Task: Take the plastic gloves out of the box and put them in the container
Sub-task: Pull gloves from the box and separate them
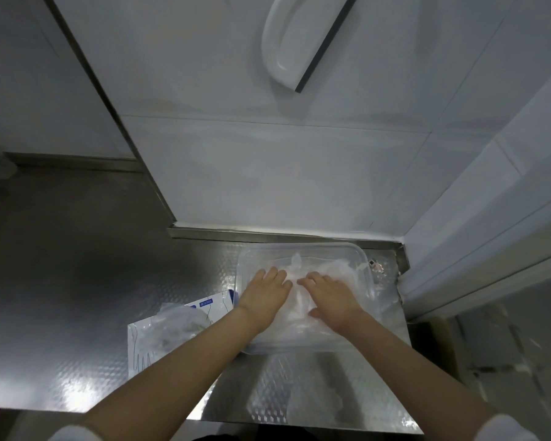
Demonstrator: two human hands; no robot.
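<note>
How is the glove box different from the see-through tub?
The box is white with blue print; the container is clear, so you can see through it. The box lies on the left, partly hidden by a forearm; the container sits nearer the wall corner. Crumpled plastic lies on top of the box, while the left hand and right hand press gloves down inside the container. Both rest on the metal counter.

Two hands [264,296] [330,297] — one container [299,245] (one box [209,305])

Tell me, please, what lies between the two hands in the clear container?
In the head view, crumpled plastic gloves fill the gap between the left hand and the right hand, inside the container.
</note>
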